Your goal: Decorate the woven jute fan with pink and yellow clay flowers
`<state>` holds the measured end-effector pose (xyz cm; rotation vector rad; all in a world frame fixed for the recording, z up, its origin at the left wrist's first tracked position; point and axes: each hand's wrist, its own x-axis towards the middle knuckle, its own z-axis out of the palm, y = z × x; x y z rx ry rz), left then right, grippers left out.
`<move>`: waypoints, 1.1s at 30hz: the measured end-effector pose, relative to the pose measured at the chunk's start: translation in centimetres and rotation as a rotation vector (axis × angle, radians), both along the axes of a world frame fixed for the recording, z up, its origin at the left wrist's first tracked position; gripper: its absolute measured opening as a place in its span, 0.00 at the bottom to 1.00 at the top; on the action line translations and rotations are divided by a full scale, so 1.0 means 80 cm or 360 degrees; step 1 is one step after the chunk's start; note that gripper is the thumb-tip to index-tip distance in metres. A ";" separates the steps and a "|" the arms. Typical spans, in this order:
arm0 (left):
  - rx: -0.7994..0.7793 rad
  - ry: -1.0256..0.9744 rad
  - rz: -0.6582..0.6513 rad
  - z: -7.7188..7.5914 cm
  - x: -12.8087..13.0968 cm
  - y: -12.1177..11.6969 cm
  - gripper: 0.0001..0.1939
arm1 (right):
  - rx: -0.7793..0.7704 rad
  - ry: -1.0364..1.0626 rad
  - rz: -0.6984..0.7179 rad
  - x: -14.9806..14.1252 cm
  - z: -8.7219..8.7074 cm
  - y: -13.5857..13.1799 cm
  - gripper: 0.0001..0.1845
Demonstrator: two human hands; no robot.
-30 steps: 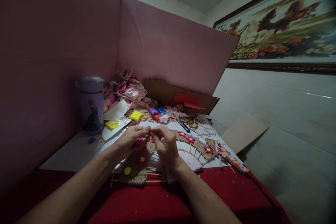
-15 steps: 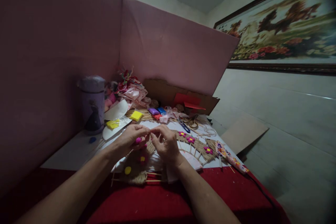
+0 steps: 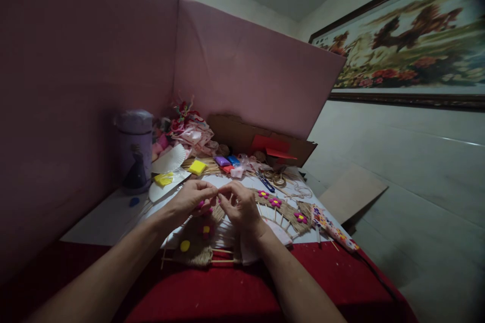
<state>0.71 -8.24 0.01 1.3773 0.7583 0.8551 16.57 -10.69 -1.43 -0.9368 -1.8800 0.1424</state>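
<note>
My left hand (image 3: 194,199) and my right hand (image 3: 241,208) meet at the fingertips, thumbs and forefingers pinched. Whatever sits between the tips is too small to make out. Magenta clay (image 3: 200,205) shows by the curled lower fingers of my left hand; I cannot tell if it is held or lies behind them. Beneath both hands is a fan-shaped piece of woven twine and thin sticks (image 3: 199,257). Magenta flowers with yellow centres (image 3: 276,203) dot its right side. On its left part are a yellow clay disc (image 3: 185,246) and a partly shadowed flower (image 3: 205,230).
Behind my hands lie yellow (image 3: 197,167), purple (image 3: 222,161) and blue clay packs (image 3: 233,160), and blue-handled scissors (image 3: 267,183). A lilac canister (image 3: 135,156) stands at left beside white scalloped plates (image 3: 169,160). A floral-wrapped tool (image 3: 333,227) with a black cord lies at right.
The fingertips stay pinched together with only a slight shift. Less of the magenta clay by my left fingers shows now. The view has moved very slightly.
</note>
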 end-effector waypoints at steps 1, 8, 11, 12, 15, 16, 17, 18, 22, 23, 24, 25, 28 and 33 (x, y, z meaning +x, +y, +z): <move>-0.0004 0.0001 0.0006 0.001 0.001 -0.001 0.14 | 0.0005 0.0003 -0.0011 -0.001 -0.001 0.000 0.04; -0.0010 -0.0056 -0.0042 0.000 0.003 0.000 0.11 | -0.0552 0.0687 0.0220 -0.006 -0.005 0.004 0.03; -0.0101 -0.0236 0.0055 -0.001 -0.001 0.005 0.08 | -0.1013 0.1109 0.0637 -0.003 0.001 0.005 0.05; -0.0159 -0.0309 0.0100 -0.001 -0.003 0.007 0.06 | -0.1040 0.1179 0.0693 -0.003 0.003 0.004 0.06; -0.0385 -0.0519 0.0154 0.000 -0.005 0.010 0.06 | -0.0896 0.1138 0.0609 -0.008 0.008 -0.002 0.06; -0.0452 -0.0585 0.0154 0.001 -0.005 0.010 0.06 | -0.0816 0.1043 0.0553 -0.012 0.009 -0.005 0.06; -0.0501 -0.0649 0.0141 0.001 -0.005 0.011 0.06 | -0.0730 0.0912 0.0488 -0.016 0.008 -0.008 0.06; -0.0536 -0.0716 0.0120 0.002 -0.005 0.011 0.05 | -0.0624 0.0765 0.0439 -0.020 0.008 -0.012 0.06; -0.0603 -0.0867 0.0028 0.005 -0.002 0.007 0.04 | -0.0105 0.0166 0.0070 -0.031 0.004 -0.025 0.06; -0.0598 -0.0868 0.0012 0.005 0.000 0.006 0.04 | -0.0030 0.0072 -0.0022 -0.032 0.003 -0.026 0.05; -0.0582 -0.0862 0.0005 0.005 0.002 0.004 0.04 | 0.0025 0.0003 -0.0108 -0.032 0.003 -0.026 0.04; -0.0556 -0.0855 0.0000 0.005 0.004 0.001 0.05 | 0.0067 -0.0054 -0.0191 -0.033 0.002 -0.026 0.03; -0.0448 -0.0839 -0.0001 0.001 0.010 -0.004 0.05 | 0.0138 -0.0271 -0.0397 -0.033 0.002 -0.025 0.02; -0.0437 -0.0809 -0.0023 -0.005 0.012 -0.001 0.07 | 0.0190 -0.0590 -0.0384 -0.032 0.004 -0.027 0.07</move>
